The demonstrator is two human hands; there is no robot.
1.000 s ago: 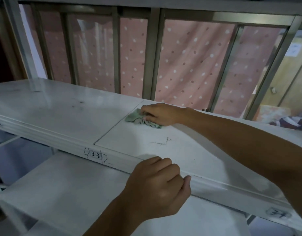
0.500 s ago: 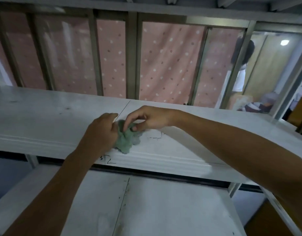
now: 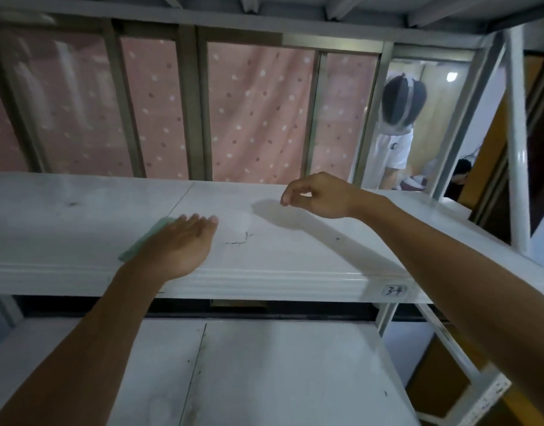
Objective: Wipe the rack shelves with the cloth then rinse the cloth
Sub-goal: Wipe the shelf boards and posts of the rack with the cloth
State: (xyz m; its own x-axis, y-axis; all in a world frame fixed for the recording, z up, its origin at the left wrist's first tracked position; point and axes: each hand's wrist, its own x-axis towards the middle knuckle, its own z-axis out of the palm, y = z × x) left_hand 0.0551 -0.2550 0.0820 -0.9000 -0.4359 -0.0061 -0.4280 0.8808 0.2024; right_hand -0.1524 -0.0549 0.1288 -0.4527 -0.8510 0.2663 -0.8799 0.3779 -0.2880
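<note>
A white metal rack shelf [image 3: 295, 250] runs across the middle of the view, with a dark scribble mark near its centre. My left hand [image 3: 178, 244] lies flat on the shelf, fingers straight, pressing a green cloth [image 3: 141, 241] whose edge shows to the left of the palm. My right hand [image 3: 320, 195] hovers above the shelf to the right, fingers loosely curled, holding nothing. A lower shelf [image 3: 264, 373] sits below, streaked with dark marks.
Behind the rack stand metal window bars and a pink dotted curtain [image 3: 258, 112]. A person in a white shirt [image 3: 393, 130] bends over at the back right. A white rack post [image 3: 516, 142] rises on the right. A label reading 34 [image 3: 393, 291] marks the shelf's front edge.
The cloth passed from my right hand to my left, which now flattens it on the shelf. My right hand let go and lifted away to the right.
</note>
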